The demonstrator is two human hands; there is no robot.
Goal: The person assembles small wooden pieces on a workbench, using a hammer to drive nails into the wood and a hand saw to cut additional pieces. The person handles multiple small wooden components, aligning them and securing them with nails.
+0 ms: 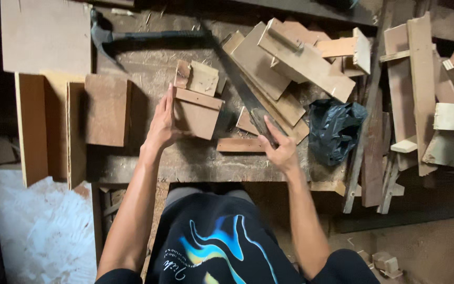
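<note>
The desk has little free room. A bare strip runs along its near edge, below the left hand and right hand. The scrap wood pile and the black bag block the right side. The hammer lies across the far edge, and the brown board closes the left.

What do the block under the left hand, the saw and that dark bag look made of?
Block: raw unfinished wood or board, matte brown faces, paler edge strip. Saw: dark, dull metal blade; its handle is hidden under the right hand. Bag: thin black plastic, crumpled and glossy. Left hand steadies the block.
</note>
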